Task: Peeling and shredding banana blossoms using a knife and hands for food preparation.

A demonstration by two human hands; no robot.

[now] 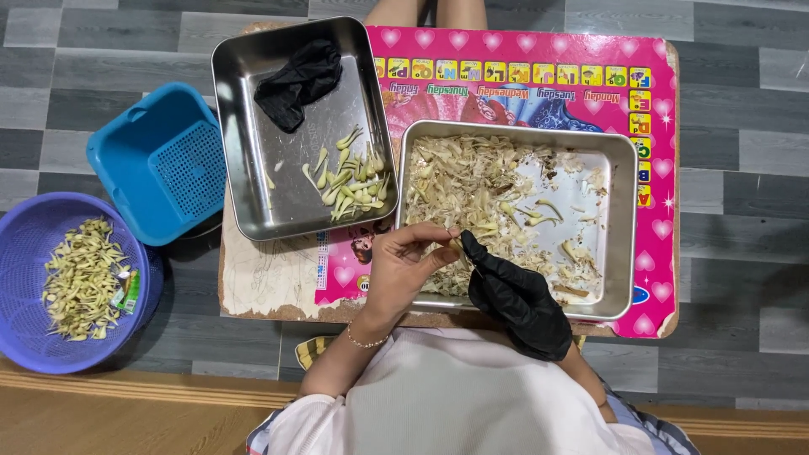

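At the far left of the frame a purple basket [25, 253] on the floor holds a heap of pale yellow-green strips, with a small packet lying among them. Just right of it, higher up, sits a blue basket [160, 160] with a perforated bottom. Next comes the worktop [270, 278], a low board covered by a pink mat. On its left part stands a steel tray [253, 93] holding a crumpled black glove [297, 80] and a small cluster of greenish stalks [352, 181]. Below it, near frame centre, the bare left hand [404, 265] is closed in a pinch on a small pale piece [456, 244], and the gloved right hand [514, 295] meets it from the other side, fingertips on the same piece. The piece hangs over the near left corner of a second tray [619, 253], which is littered with dry husks and scraps. The piece looks light, thin and limp, probably easy to tear, so it is best pinched gently at its thicker end.
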